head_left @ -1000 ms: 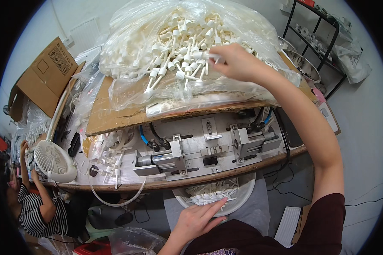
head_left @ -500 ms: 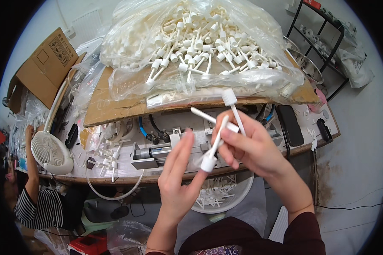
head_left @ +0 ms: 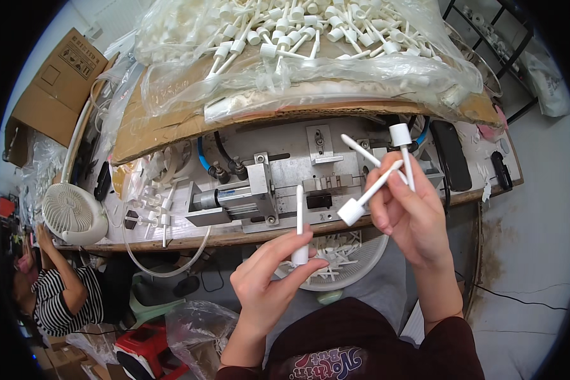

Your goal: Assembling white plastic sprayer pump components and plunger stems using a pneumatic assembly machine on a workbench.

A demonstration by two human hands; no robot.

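Note:
My left hand point(head_left: 265, 271) pinches one white applicator cap point(head_left: 299, 218) by its cap, with the stem pointing up. In my right hand point(head_left: 415, 218) are several more white applicator caps point(head_left: 399, 134), fanned out between thumb and fingers; one points its cap up, another has its cap low and to the left. The two hands are apart, in front of a metal clamping fixture point(head_left: 258, 193) fixed to the bench. Beneath them, a white basket point(head_left: 375, 261) holding many small white sticks is partly hidden by my left hand.
A big heap of white applicator caps point(head_left: 285, 39) lies in clear plastic on a cardboard sheet point(head_left: 164, 130) over the bench. At left stand a white fan point(head_left: 76, 214) and an open carton point(head_left: 57, 88). A black case point(head_left: 451, 157) lies right. Another person in a striped top point(head_left: 66, 301) sits far left.
My hands have moved apart, the right one going rightward with its applicator caps. My left hand now holds a single applicator cap upright. The view has shifted, showing more of the fixture.

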